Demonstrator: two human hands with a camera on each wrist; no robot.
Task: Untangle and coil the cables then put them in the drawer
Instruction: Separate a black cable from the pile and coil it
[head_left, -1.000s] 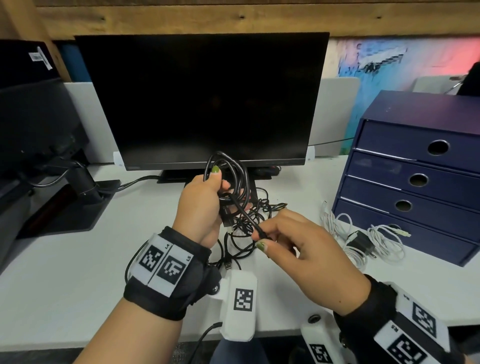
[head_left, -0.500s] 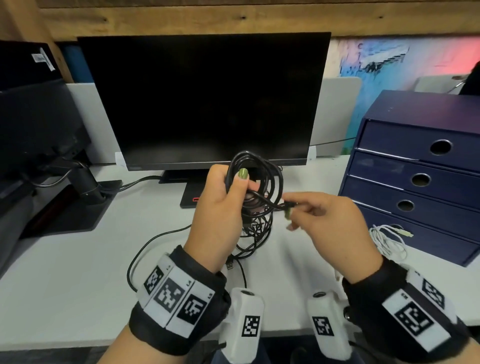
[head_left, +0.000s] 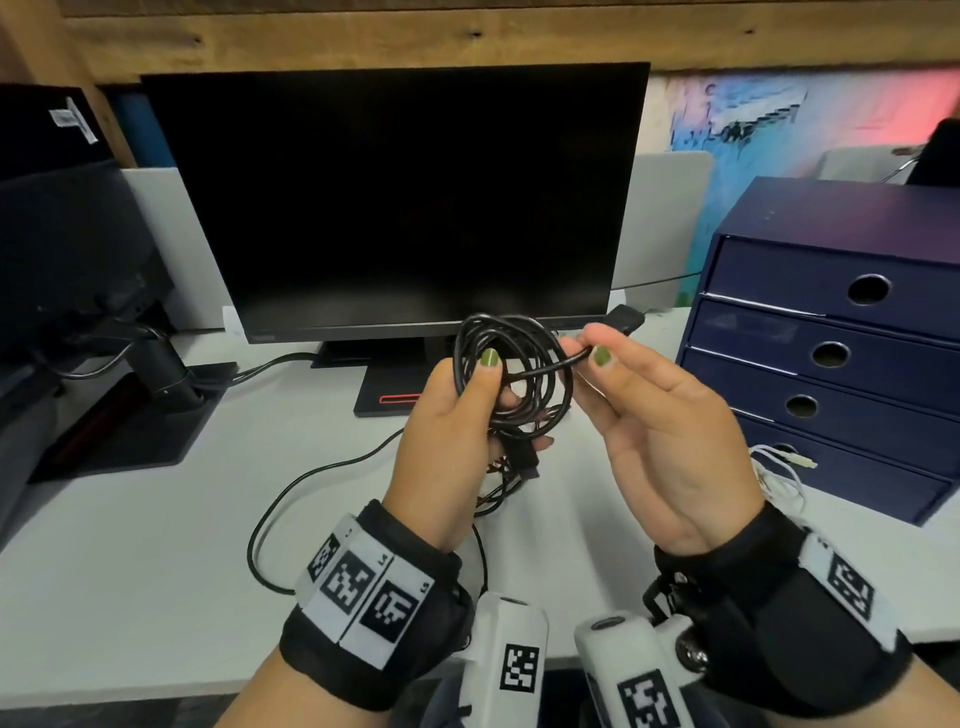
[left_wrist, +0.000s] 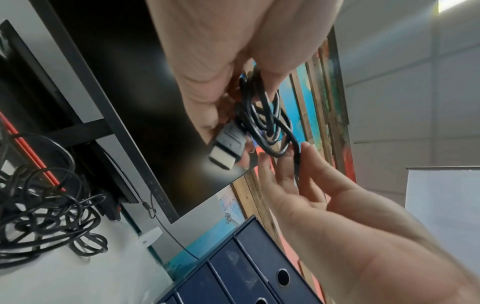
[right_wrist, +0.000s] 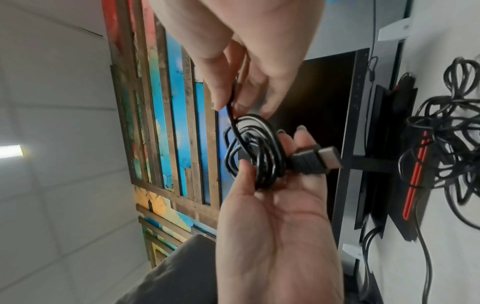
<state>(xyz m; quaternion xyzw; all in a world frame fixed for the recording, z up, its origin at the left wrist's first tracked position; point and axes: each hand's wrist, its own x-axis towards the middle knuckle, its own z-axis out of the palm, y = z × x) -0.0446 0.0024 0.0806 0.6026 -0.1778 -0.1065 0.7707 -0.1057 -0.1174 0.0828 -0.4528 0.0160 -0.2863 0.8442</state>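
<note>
A black cable coil (head_left: 511, 364) is up in front of the monitor, and my left hand (head_left: 501, 382) grips it with the thumb pressed on the loops. One plug (head_left: 524, 457) hangs below that hand. My right hand (head_left: 592, 345) pinches the free end just behind the other plug (head_left: 626, 318), to the right of the coil. In the left wrist view the coil (left_wrist: 267, 123) and a plug (left_wrist: 228, 150) show under the fingers. The right wrist view shows the coil (right_wrist: 252, 150) and plug (right_wrist: 317, 160) too. A black cable tangle (left_wrist: 44, 205) lies on the desk.
A blue drawer unit (head_left: 831, 332) stands at the right with all its drawers closed. A white cable bundle (head_left: 779, 473) lies in front of it. The monitor (head_left: 395, 197) fills the back and a second screen's arm (head_left: 156, 364) stands at the left on the white desk (head_left: 130, 571).
Both hands rose and came nearer together. The right hand carried the cable's free end up and to the right, level with the top of the coil; the tail below is now short.
</note>
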